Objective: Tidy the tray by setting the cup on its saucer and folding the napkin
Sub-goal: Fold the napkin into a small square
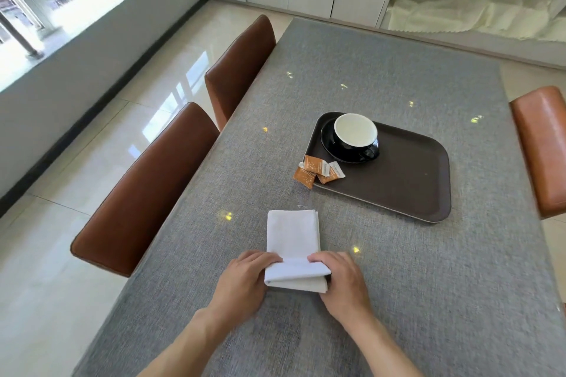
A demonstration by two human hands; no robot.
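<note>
Napkin [293, 236] lies on the worktop [398, 254] near the tray [407, 190]; my left hand [245, 277] and right hand [343, 280] each pinch its near edge, rolled over. Uneven pulling could skew the fold, I judge. One cup [356, 135] sits on one saucer [332, 148]; roughly four sachets [318, 171].

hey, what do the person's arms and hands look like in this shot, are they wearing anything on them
Both arms come in from the bottom edge and are bare along all that shows: no sleeves, gloves, watch or bracelet in view. The left hand and right hand show no rings, though the fingertips are partly hidden. Nails look short and unpainted where visible.
</note>
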